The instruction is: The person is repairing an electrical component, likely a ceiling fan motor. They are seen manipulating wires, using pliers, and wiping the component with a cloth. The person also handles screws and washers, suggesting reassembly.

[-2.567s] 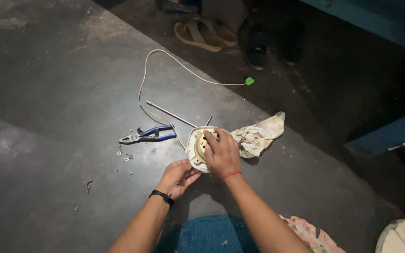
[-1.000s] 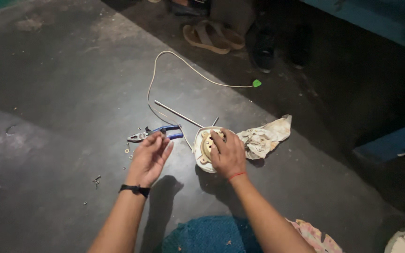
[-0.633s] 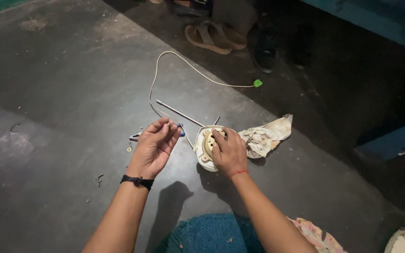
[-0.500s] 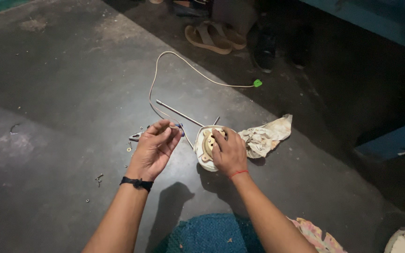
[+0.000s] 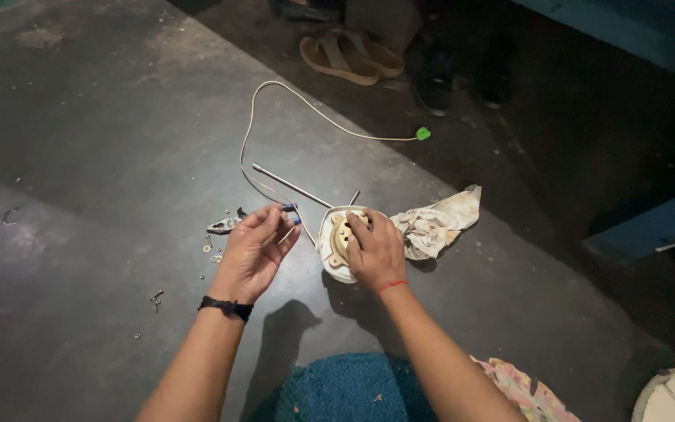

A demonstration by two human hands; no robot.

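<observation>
My right hand (image 5: pixel 375 252) presses down on a round white housing (image 5: pixel 333 244) with a brass-coloured inner part, standing on the dark floor. My left hand (image 5: pixel 253 254) hovers just left of it, thumb and forefinger pinched together; whatever is between them is too small to see. Blue-handled pliers (image 5: pixel 226 226) lie on the floor under that hand. Small screws and washers (image 5: pixel 212 254) are scattered beside the pliers.
A dirty rag (image 5: pixel 439 223) lies right of the housing. A thin metal rod (image 5: pixel 291 185) and a pale wire (image 5: pixel 275 90) with a green end (image 5: pixel 423 134) run behind. Sandals (image 5: pixel 349 56) and dark shoes (image 5: pixel 435 78) sit farther back, and a blue beam (image 5: pixel 658 227) stands right.
My left hand left the housing, reached down beside the pliers, then rose with its fingers pinched. My right hand has stayed on the housing. The pliers remain on the floor.
</observation>
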